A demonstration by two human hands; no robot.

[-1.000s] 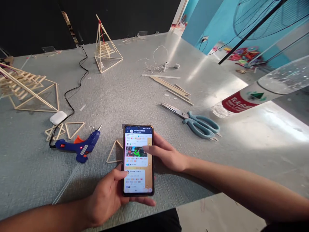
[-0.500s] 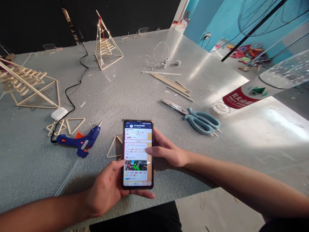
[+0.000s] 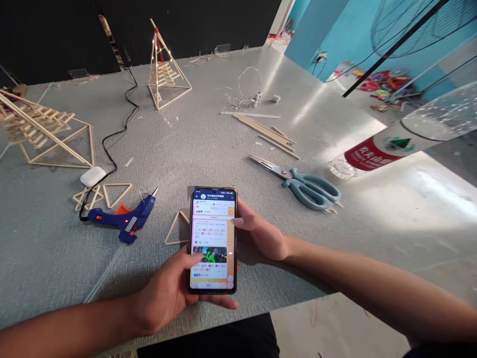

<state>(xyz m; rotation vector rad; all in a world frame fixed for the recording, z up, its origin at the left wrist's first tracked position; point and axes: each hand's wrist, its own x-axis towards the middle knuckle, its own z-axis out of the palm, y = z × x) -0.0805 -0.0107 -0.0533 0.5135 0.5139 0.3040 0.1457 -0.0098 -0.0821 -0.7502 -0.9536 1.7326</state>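
A smartphone (image 3: pixel 218 233) with a lit screen of messages and a picture is held upright near the table's front edge. My left hand (image 3: pixel 167 283) grips its lower left side, thumb over the picture, with a finger showing below the bottom edge. Around the right edge, my right hand (image 3: pixel 263 231) holds the phone, its thumb at the screen's border and its other fingers partly hidden behind. Just left of the phone lies a small stick triangle (image 3: pixel 172 229), partly covered by it. Farther left is a blue glue gun (image 3: pixel 128 219) with a red light.
Blue-handled scissors (image 3: pixel 309 186) lie right of the phone, near a water bottle (image 3: pixel 376 149). Behind are loose wooden sticks (image 3: pixel 263 132) and tangled wire (image 3: pixel 253 99). Stick models stand at the back (image 3: pixel 166 74) and left (image 3: pixel 48 129). A black cord (image 3: pixel 115 132) runs to the glue gun.
My left thumb has moved right, onto the picture on the screen. My right thumb has lifted up and back toward the phone's right edge. The phone stays in both hands.
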